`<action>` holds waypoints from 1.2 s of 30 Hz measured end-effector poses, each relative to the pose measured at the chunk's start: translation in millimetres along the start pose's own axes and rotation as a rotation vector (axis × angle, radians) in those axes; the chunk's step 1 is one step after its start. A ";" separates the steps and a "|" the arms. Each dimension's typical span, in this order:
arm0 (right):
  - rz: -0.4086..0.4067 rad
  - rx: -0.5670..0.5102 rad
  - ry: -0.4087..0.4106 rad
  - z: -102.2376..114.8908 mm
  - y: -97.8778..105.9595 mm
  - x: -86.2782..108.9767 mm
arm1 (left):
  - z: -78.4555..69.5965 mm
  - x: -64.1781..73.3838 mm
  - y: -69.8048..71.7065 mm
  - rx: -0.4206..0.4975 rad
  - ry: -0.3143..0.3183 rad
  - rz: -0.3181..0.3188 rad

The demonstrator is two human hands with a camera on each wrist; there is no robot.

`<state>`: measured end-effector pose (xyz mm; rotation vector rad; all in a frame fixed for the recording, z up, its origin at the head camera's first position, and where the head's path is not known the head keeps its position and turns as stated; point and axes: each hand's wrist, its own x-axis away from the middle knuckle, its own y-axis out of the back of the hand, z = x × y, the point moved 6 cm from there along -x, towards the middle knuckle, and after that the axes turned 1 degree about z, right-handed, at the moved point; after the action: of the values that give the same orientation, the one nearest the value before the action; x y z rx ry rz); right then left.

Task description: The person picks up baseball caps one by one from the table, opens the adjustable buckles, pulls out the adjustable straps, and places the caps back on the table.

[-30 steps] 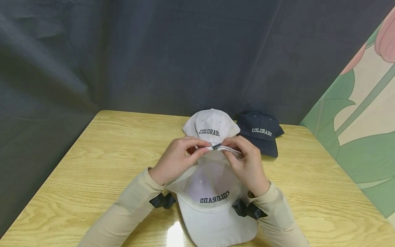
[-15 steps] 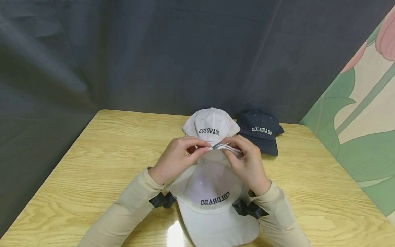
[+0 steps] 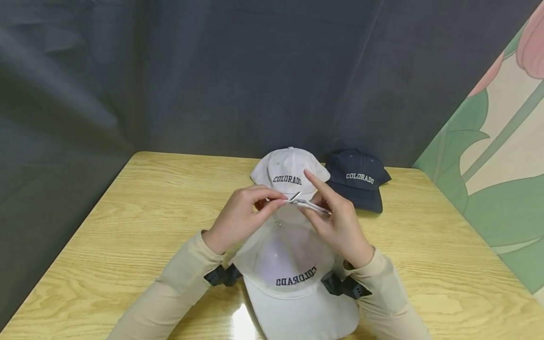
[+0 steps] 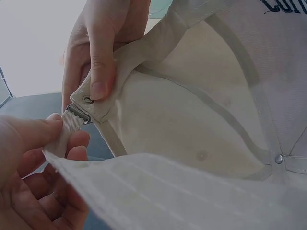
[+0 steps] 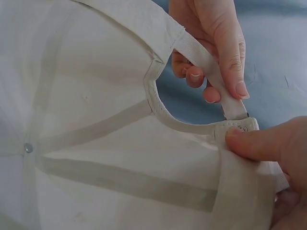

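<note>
An off-white cap (image 3: 303,314) with its inside facing up is between my hands, its brim toward me and its dark lettering reversed. My left hand (image 3: 242,215) pinches the back strap (image 4: 69,130) between thumb and fingers. At the strap's end sits a metal buckle (image 4: 79,113), its clasp plate (image 3: 295,197) tilted up in the head view. My right hand (image 3: 340,224) grips the cap's back edge beside the buckle, with the thumb by the eyelet (image 5: 241,128) in the right wrist view. Its index finger points up, away from the strap.
A white cap (image 3: 291,165) lettered COLORADO stands behind the hands on the wooden table (image 3: 170,198). Right of it is a navy cap (image 3: 357,172) with the same lettering. A dark curtain (image 3: 255,80) closes off the back; a flower-patterned panel (image 3: 505,156) stands at right.
The buckle's clasp plate has swung from lying nearly flat to tilting up. My right index finger has lifted off and straightened. The left hand has hardly moved.
</note>
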<state>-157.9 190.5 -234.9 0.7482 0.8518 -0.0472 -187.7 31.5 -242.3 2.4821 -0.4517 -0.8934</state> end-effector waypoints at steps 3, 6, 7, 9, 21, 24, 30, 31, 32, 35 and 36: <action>-0.007 -0.001 0.007 1.5 1.0 -0.4 | -0.6 0.3 0.1 0.004 -0.003 -0.003; 0.004 -0.018 0.010 2.1 2.0 -0.4 | -1.6 0.1 0.1 0.004 -0.011 -0.009; 0.008 -0.022 0.006 2.0 2.4 -0.2 | -1.7 0.0 0.1 0.003 -0.013 -0.011; 0.018 -0.031 -0.005 1.5 2.9 0.4 | -2.0 -0.3 -0.1 0.001 -0.015 -0.013; -0.098 0.014 0.029 9.7 14.3 -0.1 | -5.1 1.0 1.5 0.016 -0.029 -0.032; -0.095 0.012 0.053 12.4 14.5 -0.5 | -5.8 0.7 1.1 0.016 -0.036 -0.031; -0.087 -0.002 0.051 12.4 17.4 -1.9 | -7.3 0.5 0.5 0.025 -0.047 -0.028; -0.071 -0.029 0.032 11.0 17.7 -2.1 | -7.7 0.6 0.4 0.028 -0.049 -0.027; -0.045 -0.071 0.012 9.2 17.6 -2.3 | -8.1 0.7 0.1 0.032 -0.051 -0.024; 0.072 -0.213 -0.069 3.2 14.2 -1.8 | -9.8 1.6 -1.5 0.036 -0.070 -0.009; 0.116 -0.253 -0.100 1.6 12.5 -1.2 | -11.0 1.9 -2.0 0.039 -0.078 -0.002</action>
<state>-153.6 198.6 -226.1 0.5514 0.7018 0.1237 -178.7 35.7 -236.7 2.4898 -0.4968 -0.9941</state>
